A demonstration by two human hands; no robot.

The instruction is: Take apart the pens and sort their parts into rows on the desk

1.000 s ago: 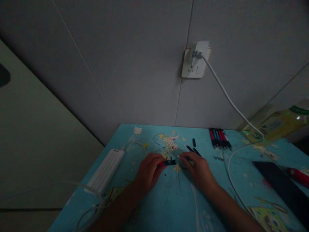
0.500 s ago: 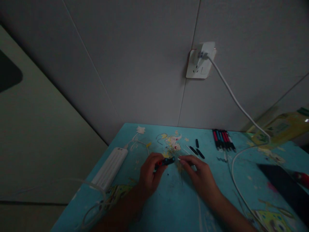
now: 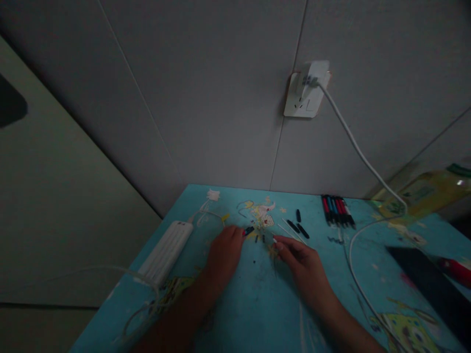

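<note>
On the worktop (image 3: 257,309), right of the power strip (image 3: 167,250), the left hand (image 3: 225,251) touches a dark pen part (image 3: 249,230), whether gripped cannot be told, the right hand (image 3: 300,257) pinches a white piece (image 3: 275,240), and pens (image 3: 337,211) lie farther right.

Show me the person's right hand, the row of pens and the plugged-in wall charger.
Right hand (image 3: 302,259): head view, on the middle of the hand.
Row of pens (image 3: 337,211): head view, on a barrel around mid-row.
Wall charger (image 3: 319,71): head view, on its white body.
</note>
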